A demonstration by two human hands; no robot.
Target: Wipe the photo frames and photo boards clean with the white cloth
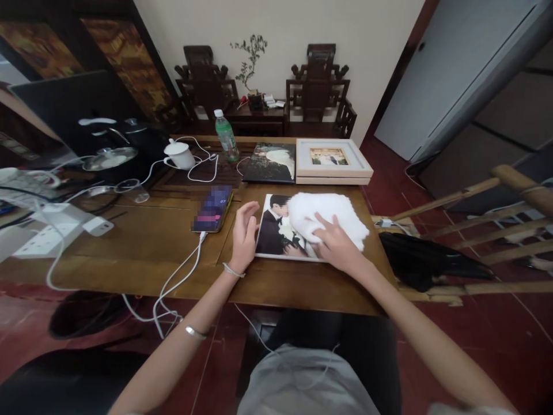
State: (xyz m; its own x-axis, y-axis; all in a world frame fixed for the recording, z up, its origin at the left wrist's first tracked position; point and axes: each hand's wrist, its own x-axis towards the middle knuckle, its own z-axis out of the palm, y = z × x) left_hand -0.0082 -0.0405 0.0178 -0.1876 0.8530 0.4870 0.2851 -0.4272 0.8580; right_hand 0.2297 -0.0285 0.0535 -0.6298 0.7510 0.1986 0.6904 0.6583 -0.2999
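A photo panel (272,233) with a picture of a couple lies flat near the table's front edge. Its right part is hidden under a folded white cloth (341,219). My right hand (334,242) rests on the cloth's left portion with its fingers spread, pressing it against the panel. At the panel's left edge stands my left hand (245,236), turned on its side, fingers stretched upward and holding nothing. To the left of that hand lies a phone (213,208) with its screen lit and a white cable plugged in.
Behind the panel are a dark photo panel (270,162) and a light wooden picture frame (334,161). A green-labelled bottle (227,136) and a white lidded cup (179,154) stand at the back. Cables and a power strip (56,230) occupy the left of the wooden table (173,271).
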